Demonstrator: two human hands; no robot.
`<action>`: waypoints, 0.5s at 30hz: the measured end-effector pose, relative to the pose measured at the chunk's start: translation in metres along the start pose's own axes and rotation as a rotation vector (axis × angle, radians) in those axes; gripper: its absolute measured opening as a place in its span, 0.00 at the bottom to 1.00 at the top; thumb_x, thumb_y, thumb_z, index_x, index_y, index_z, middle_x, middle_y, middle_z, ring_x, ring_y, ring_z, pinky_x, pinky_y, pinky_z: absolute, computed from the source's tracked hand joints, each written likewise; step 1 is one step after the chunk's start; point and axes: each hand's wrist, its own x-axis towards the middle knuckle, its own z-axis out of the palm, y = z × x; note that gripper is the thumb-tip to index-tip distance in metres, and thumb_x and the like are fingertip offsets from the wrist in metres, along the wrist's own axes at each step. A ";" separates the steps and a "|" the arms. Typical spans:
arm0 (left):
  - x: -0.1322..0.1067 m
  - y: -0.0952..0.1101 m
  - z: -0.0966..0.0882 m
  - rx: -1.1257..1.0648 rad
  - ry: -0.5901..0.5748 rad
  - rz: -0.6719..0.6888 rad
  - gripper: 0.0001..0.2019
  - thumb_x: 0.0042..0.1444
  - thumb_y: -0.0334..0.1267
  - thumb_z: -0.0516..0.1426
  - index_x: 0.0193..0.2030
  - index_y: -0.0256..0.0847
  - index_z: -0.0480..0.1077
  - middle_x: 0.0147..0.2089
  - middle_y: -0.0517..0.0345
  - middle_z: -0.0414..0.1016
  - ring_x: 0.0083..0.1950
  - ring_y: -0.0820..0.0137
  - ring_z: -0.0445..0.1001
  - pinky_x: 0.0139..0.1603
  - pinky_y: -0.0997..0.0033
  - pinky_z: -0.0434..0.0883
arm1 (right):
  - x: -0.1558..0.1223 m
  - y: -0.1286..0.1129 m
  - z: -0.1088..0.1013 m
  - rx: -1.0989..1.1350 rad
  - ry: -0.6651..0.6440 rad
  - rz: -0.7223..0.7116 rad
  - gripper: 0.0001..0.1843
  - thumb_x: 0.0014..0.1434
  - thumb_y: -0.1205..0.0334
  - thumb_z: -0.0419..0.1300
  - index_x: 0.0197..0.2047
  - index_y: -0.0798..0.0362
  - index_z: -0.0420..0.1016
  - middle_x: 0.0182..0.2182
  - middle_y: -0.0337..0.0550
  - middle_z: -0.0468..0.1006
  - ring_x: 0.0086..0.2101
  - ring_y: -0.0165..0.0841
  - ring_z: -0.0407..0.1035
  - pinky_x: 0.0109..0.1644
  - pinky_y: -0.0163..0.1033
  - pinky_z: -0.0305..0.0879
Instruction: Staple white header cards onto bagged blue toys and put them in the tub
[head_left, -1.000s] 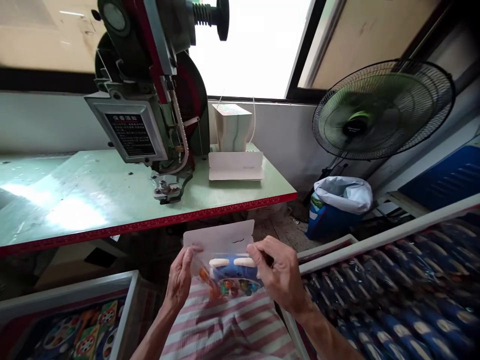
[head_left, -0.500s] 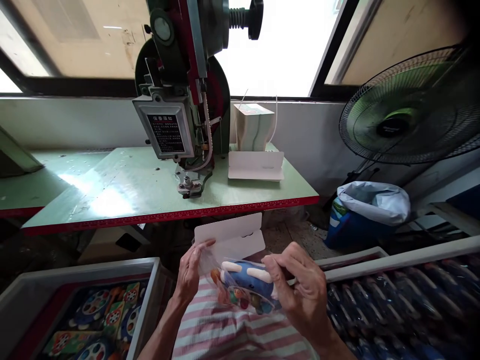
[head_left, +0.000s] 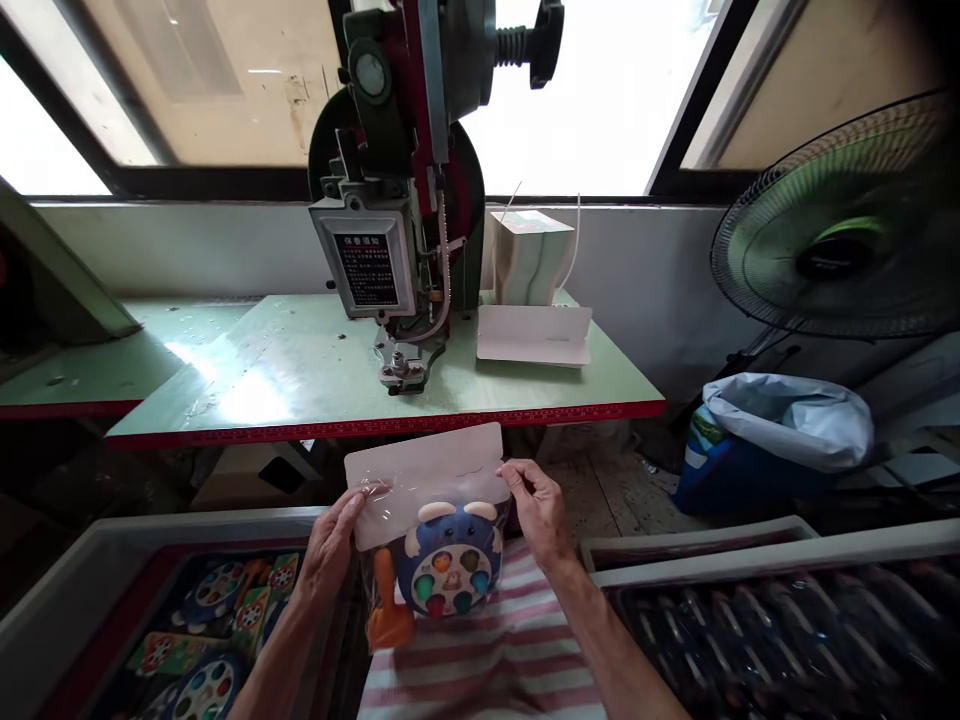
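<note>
Between my hands hangs a clear plastic bag (head_left: 386, 535) holding a blue round animal-faced toy (head_left: 450, 560) with coloured buttons and an orange hammer-shaped piece (head_left: 390, 605). A folded white header card (head_left: 424, 460) lies along the top of the bag. My left hand (head_left: 330, 535) pinches the card and bag at the left edge, thumb in front. At the right edge, the fingertips of my right hand (head_left: 536, 500) are closed on the card and bag. The bag hangs in front of the table edge, over a striped cloth on my lap.
A stapling machine (head_left: 401, 370) stands on the green table (head_left: 315, 390), beside stacked cards (head_left: 532, 265) and a folded white card (head_left: 534, 335). Left is a bin (head_left: 150, 530) of similar toys; right, a crate (head_left: 697, 545) of packed bags. Behind are a sack (head_left: 787, 420) and a fan (head_left: 832, 255).
The toy has turned from lying sideways to hanging face-on in the bag. My right hand has moved from the toy up to the card's right edge. The view has shifted left.
</note>
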 end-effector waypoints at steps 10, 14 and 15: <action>0.014 0.028 -0.016 0.009 -0.170 0.048 0.24 0.60 0.48 0.61 0.62 0.45 0.73 0.50 0.52 0.80 0.35 0.68 0.73 0.36 0.73 0.70 | 0.015 0.013 0.002 0.103 -0.095 0.095 0.19 0.61 0.45 0.65 0.35 0.52 0.85 0.37 0.46 0.84 0.40 0.41 0.76 0.45 0.41 0.70; 0.011 0.022 0.000 -0.249 -0.047 -0.026 0.36 0.57 0.48 0.65 0.71 0.50 0.60 0.55 0.52 0.78 0.46 0.63 0.79 0.43 0.69 0.76 | 0.011 0.011 0.004 0.022 -0.031 0.076 0.21 0.60 0.43 0.65 0.34 0.53 0.84 0.32 0.44 0.83 0.35 0.39 0.74 0.38 0.39 0.67; 0.009 0.018 0.005 -0.297 0.005 -0.057 0.38 0.56 0.48 0.66 0.71 0.51 0.58 0.56 0.52 0.78 0.48 0.62 0.79 0.43 0.68 0.77 | 0.010 0.010 0.004 0.013 -0.016 0.072 0.21 0.60 0.43 0.65 0.34 0.53 0.85 0.32 0.44 0.84 0.34 0.39 0.74 0.38 0.39 0.68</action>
